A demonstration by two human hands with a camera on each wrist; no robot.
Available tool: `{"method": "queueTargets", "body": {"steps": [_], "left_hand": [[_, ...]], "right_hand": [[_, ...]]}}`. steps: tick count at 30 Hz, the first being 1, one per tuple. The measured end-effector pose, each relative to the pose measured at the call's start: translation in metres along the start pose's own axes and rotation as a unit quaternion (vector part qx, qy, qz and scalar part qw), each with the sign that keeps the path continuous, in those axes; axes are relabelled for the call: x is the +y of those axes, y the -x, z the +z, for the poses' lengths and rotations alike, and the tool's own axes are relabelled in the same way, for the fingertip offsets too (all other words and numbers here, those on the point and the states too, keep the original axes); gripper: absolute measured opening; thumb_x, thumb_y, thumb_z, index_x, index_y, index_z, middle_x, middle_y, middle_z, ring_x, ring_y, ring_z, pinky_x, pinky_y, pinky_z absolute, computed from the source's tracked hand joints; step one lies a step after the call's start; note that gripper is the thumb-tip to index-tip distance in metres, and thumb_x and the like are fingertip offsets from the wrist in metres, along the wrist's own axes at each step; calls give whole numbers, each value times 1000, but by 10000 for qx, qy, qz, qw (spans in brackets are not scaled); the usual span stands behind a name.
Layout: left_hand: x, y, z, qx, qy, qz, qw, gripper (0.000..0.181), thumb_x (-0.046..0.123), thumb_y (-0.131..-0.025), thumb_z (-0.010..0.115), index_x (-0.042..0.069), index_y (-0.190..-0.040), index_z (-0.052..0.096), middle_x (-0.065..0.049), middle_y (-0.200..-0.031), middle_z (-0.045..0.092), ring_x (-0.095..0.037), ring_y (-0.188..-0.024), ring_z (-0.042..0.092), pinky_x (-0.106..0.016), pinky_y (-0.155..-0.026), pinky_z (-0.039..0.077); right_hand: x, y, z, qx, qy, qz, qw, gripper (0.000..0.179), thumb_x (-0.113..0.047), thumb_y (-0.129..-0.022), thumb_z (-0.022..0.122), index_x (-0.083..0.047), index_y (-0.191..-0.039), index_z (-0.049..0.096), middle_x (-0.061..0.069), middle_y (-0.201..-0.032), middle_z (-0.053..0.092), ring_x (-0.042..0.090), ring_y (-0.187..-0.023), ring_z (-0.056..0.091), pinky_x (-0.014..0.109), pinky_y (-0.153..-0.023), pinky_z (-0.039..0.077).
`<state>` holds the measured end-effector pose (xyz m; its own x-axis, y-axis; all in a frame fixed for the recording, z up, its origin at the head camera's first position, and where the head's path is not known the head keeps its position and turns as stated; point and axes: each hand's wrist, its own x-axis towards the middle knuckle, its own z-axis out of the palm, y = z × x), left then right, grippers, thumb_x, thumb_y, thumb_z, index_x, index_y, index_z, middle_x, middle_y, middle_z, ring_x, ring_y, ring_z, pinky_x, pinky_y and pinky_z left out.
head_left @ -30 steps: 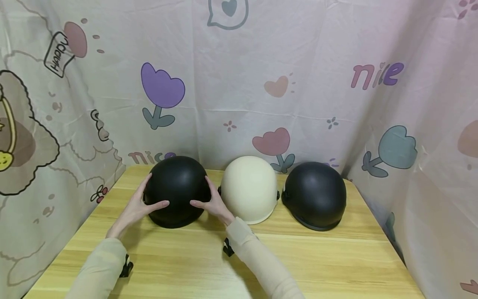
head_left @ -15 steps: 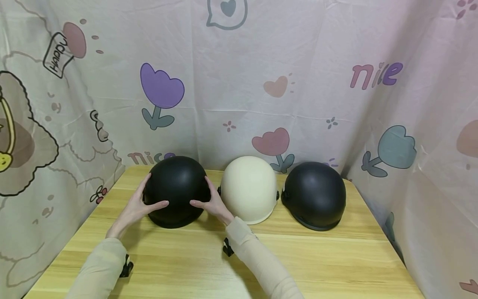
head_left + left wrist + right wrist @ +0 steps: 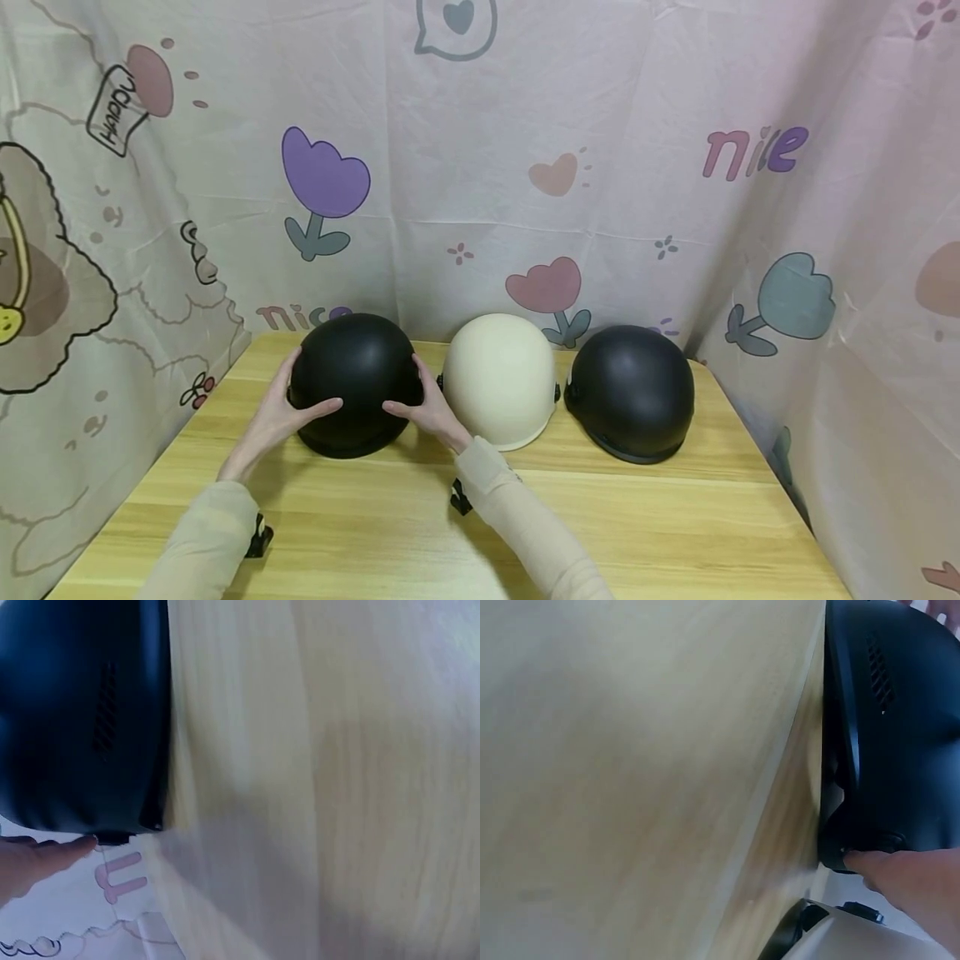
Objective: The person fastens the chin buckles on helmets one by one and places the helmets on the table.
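Observation:
At the left of the row in the head view, a glossy black helmet (image 3: 352, 375) stands dome up on the table. My left hand (image 3: 279, 414) holds its left side, thumb across the front and fingers along the side. From the right, my right hand (image 3: 432, 410) grips the same helmet, its thumb pointing inward on the front. Slotted vents show on the black helmet (image 3: 67, 712) in the left wrist view, with fingers (image 3: 49, 861) at its edge. The right wrist view shows a finger (image 3: 911, 881) against the helmet's rim. The far fingertips are partly hidden.
A cream helmet (image 3: 500, 379) stands close beside my right hand. Farther right is another black helmet (image 3: 633, 392), turned slightly. All rest near the back of the wooden table (image 3: 600, 525). A printed curtain (image 3: 465, 150) hangs behind and on both sides.
My left hand and sleeve have shifted very slightly to the right. The right hand has barely moved. All the helmets stay in place.

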<state>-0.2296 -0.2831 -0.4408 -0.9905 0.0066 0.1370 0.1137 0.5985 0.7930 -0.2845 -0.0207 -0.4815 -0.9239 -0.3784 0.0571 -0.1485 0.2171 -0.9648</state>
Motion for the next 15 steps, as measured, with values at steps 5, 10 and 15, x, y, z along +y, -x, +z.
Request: {"method": "queueTargets", "body": {"steps": [5, 10, 15], "left_hand": [[8, 1, 4, 199, -86, 226, 9995, 117, 35, -82, 83, 15, -164, 1, -24, -169, 4, -55, -151, 12, -80, -110, 20], [15, 3, 6, 254, -91, 267, 9993, 117, 36, -82, 83, 18, -164, 2, -22, -169, 2, -53, -151, 11, -80, -110, 20], [20, 4, 7, 396, -94, 307, 9987, 114, 34, -82, 83, 16, -164, 6, -24, -169, 5, -53, -151, 12, -80, -110, 20]], "right_hand": [[-2, 2, 0, 17, 39, -62, 10000, 92, -32, -92, 74, -22, -163, 16, 6, -170, 18, 29, -157, 19, 56, -125, 23], [-5, 5, -3, -1, 14, -66, 10000, 90, -31, -93, 73, -23, -163, 16, 4, -170, 16, 29, -158, 16, 55, -125, 24], [-9, 10, -9, -92, -96, -106, 9999, 88, -31, -94, 71, -22, -163, 16, 8, -170, 14, 38, -152, 30, 55, -119, 36]]}}
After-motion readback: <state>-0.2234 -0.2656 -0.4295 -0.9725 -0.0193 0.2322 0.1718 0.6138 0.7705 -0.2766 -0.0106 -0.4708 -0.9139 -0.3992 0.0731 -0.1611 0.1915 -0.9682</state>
